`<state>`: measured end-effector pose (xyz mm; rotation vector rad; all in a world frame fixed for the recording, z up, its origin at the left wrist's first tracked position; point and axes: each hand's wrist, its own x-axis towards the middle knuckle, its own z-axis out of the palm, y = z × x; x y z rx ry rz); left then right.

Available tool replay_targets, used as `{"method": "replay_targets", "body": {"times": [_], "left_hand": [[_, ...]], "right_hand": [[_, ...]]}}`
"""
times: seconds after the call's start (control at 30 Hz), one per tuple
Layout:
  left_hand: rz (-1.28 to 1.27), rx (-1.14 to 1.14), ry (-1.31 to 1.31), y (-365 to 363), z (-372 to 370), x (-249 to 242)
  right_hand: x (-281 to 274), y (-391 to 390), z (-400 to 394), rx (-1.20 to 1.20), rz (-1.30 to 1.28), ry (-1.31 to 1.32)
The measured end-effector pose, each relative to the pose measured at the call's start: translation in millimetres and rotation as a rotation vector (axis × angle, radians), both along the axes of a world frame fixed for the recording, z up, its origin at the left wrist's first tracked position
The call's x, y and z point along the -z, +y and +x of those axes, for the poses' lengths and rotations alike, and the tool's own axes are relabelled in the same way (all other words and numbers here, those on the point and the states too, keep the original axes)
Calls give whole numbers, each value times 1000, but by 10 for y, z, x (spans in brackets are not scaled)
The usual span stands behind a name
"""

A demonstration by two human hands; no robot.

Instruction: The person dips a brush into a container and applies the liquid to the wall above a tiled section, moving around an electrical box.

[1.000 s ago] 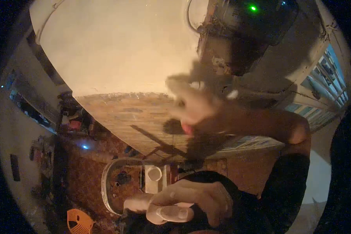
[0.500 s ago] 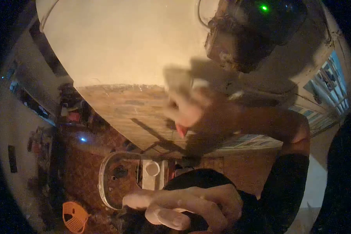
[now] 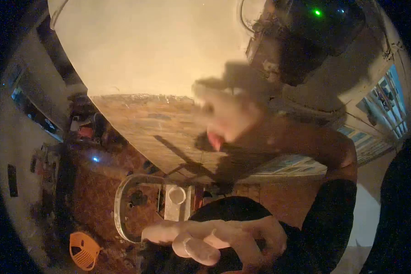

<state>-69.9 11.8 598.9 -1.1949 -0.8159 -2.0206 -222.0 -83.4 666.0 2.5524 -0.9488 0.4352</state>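
Cream wall [image 3: 137, 50] fills the view above and beyond my right fingers, its brown band [image 3: 137, 121] running beneath and beside them. Off to the right of those fingers stands a window [image 3: 386, 98]; a dark box [image 3: 297, 55] with a green light sits above them, to the right. Below, past the left fingertips, a pale hoop [image 3: 118, 208] curves close by, with an orange basket [image 3: 84, 251] lower and farther out.

My right hand [image 3: 235, 114] is raised at the border of cream and brown, blurred, its shadow falling just behind it. The fingers look bent, but I cannot tell how firmly they close or on what. My left hand [image 3: 242, 233] hangs below them, loosely curled, gripping nothing I can see.

Smallest is a red piece [image 3: 215, 140] at the lower edge of the right hand, before the brown band; I cannot tell whether it touches the wall. Good handling here, I judge, asks for short, even strokes, light pressure, a loose wrist, and an angle where the hand's own shadow does not hide the ragged border.
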Motion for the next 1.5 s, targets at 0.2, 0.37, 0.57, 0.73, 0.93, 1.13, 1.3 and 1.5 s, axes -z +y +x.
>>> {"method": "replay_targets", "body": {"times": [0.2,0.37,0.57,0.73,0.93,1.13,1.3,1.5], "left_hand": [[-46,-36,4,-57,26,-64],[-41,-63,-260,-226,302,-72],[-155,-1169,-642,-582,791,16],[-636,-2297,-1526,-1062,1576,223],[-745,-1811,-2511,-1246,2087,1065],[-803,-1459,-2464,-1290,2179,1350],[-862,-1536,-2374,-1227,2135,1247],[-743,-1502,-2543,-1200,2002,1079]], "right_hand": [[-221,-108,77,140,-474,-82],[698,-82,-13,170,-309,153],[-43,-34,19,-86,-29,-243],[-74,-91,-25,241,-545,80],[430,-27,-24,170,-66,74],[-715,-178,30,175,-191,-141],[-419,-190,132,155,-519,1],[391,-143,55,49,237,-17]]}}
